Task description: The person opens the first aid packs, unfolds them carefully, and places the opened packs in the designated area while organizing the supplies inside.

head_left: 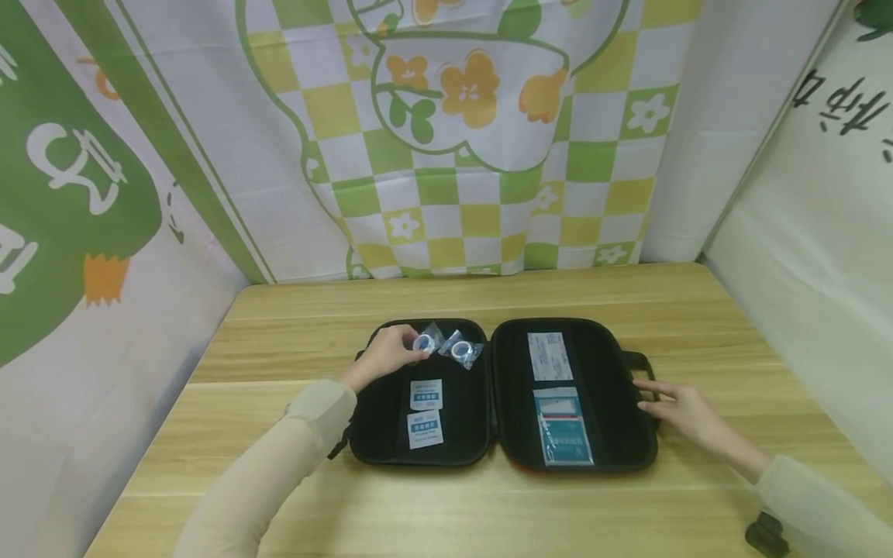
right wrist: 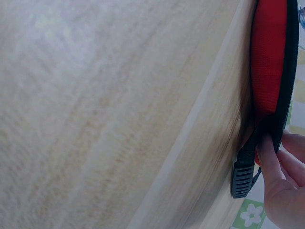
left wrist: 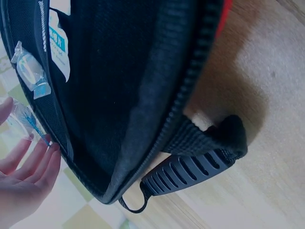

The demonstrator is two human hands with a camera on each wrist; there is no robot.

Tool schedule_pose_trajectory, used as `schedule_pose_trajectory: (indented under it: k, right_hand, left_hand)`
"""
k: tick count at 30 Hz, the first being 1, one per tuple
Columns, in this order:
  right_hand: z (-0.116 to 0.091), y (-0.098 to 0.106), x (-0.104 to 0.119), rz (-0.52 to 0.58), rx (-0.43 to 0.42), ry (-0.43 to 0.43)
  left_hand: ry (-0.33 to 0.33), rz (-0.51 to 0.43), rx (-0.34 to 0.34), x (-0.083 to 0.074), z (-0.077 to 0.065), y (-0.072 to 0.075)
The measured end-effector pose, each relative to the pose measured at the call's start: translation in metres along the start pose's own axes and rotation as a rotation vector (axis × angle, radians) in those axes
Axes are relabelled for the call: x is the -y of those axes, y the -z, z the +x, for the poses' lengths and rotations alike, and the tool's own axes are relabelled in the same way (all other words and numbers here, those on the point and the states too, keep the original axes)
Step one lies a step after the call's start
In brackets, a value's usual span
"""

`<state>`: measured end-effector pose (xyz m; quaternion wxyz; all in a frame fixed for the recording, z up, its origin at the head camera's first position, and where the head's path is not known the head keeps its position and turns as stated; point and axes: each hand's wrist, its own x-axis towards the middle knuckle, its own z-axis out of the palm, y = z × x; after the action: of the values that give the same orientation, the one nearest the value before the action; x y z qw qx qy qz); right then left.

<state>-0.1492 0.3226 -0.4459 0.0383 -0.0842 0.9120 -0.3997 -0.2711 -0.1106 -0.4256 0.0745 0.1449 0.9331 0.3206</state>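
Observation:
A black-lined case (head_left: 453, 430) lies open flat on the wooden table, its two halves side by side. With thumb and fingers my left hand (head_left: 387, 354) pinches a roll of tape in a clear wrapper (head_left: 424, 343) over the left half's far part. Another wrapped tape roll (head_left: 462, 351) lies just to its right. Below them, two white-and-blue sachets (head_left: 425, 430) sit in that half. At the right edge, my right hand (head_left: 687, 415) grips the rim beside the carry handle (head_left: 638, 361). The red outer shell (right wrist: 269, 62) shows in the right wrist view.
The case's right half holds a white printed packet (head_left: 550, 356) and a teal packet in clear plastic (head_left: 563, 430). A second handle (left wrist: 188, 171) sticks out on the left side. Wooden table (head_left: 446, 511) surrounds the case, with a patterned curtain (head_left: 460, 194) behind.

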Motion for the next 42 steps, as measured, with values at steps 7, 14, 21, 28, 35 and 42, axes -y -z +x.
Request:
schedule_pose_trajectory:
  k: [7, 14, 21, 28, 35, 42]
  right_hand:
    - [-0.001, 0.0, 0.001, 0.005, -0.004, 0.007]
    - [-0.002, 0.002, 0.001, 0.008, 0.007, 0.004]
    - [-0.001, 0.002, 0.001, -0.002, 0.003, 0.007]
    - [-0.001, 0.002, 0.001, -0.01, -0.002, 0.012]
    - [-0.001, 0.002, 0.001, -0.008, 0.0, 0.012]
    - [-0.001, 0.002, 0.0, -0.013, -0.002, -0.006]
  left_hand:
    - [0.045, 0.001, -0.047, 0.007, -0.004, 0.006]
    - [0.087, 0.024, -0.09, 0.009, -0.009, 0.011]
    - [0.092, 0.062, -0.138, 0.014, -0.012, 0.013]
    - [0.055, 0.126, -0.201, 0.02, -0.014, 0.014]
    - [0.014, 0.216, -0.272, 0.026, -0.019, 0.015]
    - [-0.033, 0.344, -0.333, 0.03, -0.021, 0.016]
